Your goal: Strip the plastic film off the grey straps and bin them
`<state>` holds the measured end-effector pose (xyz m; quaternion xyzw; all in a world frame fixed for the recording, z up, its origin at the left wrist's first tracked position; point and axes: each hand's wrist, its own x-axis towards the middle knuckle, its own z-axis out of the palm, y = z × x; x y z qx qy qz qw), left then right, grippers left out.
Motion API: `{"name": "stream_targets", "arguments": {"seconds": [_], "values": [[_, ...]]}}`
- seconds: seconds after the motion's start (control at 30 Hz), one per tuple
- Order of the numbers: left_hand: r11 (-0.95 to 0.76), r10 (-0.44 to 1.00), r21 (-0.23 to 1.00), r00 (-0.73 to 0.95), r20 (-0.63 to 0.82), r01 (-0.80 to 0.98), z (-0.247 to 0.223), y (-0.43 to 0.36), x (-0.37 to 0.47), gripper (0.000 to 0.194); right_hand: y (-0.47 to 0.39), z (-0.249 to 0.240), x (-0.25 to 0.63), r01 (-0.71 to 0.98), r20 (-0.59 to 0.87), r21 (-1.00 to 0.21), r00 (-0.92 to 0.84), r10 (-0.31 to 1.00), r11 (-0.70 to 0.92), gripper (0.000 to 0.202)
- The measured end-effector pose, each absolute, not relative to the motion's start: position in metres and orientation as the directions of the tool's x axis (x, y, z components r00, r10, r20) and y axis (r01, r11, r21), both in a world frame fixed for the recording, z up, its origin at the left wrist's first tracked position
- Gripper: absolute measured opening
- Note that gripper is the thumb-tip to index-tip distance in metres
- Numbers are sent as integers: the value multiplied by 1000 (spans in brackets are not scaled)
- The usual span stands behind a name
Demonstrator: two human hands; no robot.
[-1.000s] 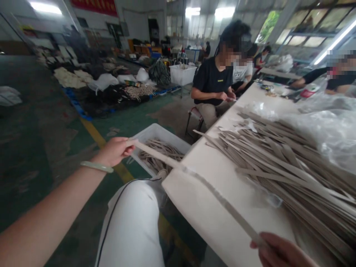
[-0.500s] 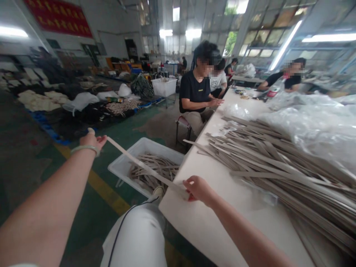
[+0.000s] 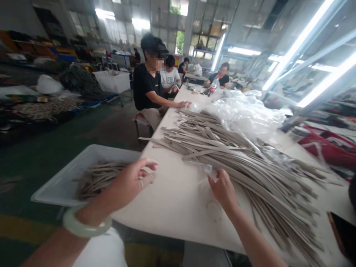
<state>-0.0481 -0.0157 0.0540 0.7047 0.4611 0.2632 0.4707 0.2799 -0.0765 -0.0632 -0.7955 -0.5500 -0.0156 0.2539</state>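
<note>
Wearing a pale bangle (image 3: 86, 222), my left hand (image 3: 133, 178) hangs above the near left part of the table with its fingers loosely bent and apart. Nothing shows between them. My right hand (image 3: 224, 189) hovers at the near edge of a heap of grey-beige flat strips (image 3: 222, 148), thumb and forefinger apart, with nothing seen in its grasp. A scrap of clear plastic (image 3: 208, 169) lies just beyond its fingertips. To the left below the table stands a white plastic bin (image 3: 61, 178) with a bundle of similar strips (image 3: 102, 178) inside, partly hidden by my left forearm.
Crumpled clear plastic sheeting (image 3: 244, 111) covers the far side of the strip heap. A bottle (image 3: 213, 84) stands farther back. A person in black (image 3: 150, 85) sits at the table's left side, one hand on it. A dark phone (image 3: 343, 233) lies at the right.
The strip stretched between my hands has left them. My left hand moved right over the table, my right hand toward the heap. The view turned right; the seated person's arm now reaches onto the table.
</note>
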Motion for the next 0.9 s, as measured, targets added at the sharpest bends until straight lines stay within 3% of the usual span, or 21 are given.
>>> {"name": "stream_targets", "arguments": {"seconds": [0.1, 0.23, 0.33, 0.4, 0.47, 0.53, 0.67, 0.8, 0.9], "values": [[-220, 822, 864, 563, -86, 452, 53, -43, 6, 31, -54, -64, 290, 876, 376, -426, 399, 836, -226, 27], [-163, 796, 872, 584, -160, 461, 34, -58, 40, 29, -58, -52, 278, 890, 433, -449, 295, 852, -80, 28], [-423, 802, 789, 590, 96, 446, 18, -51, 45, 34, -89, -38, 249, 884, 415, -448, 74, 907, 133, 21], [-675, 612, 660, 750, 251, 330, 10, -44, 44, 41, -113, -31, 229, 837, 384, -459, -117, 916, 299, 16], [-779, 390, 606, 883, 263, 164, 6, -41, 43, 36, -133, -26, 215, 784, 370, -477, -230, 900, 397, 13], [-777, 317, 622, 914, 253, 98, 3, -41, 44, 22, -145, -23, 211, 755, 357, -497, -271, 894, 427, 11], [-706, 388, 687, 906, 171, 173, 0, -41, 42, 13, -135, -25, 228, 723, 336, -544, -277, 900, 426, 9], [-510, 557, 812, 828, 60, 284, 4, -31, 30, 21, -87, -47, 271, 888, 376, -326, -193, 906, 324, 41], [-284, 723, 925, 690, 32, 254, 9, -20, 21, 24, -52, -70, 309, 906, 238, -275, -259, 936, 321, 48]]}}
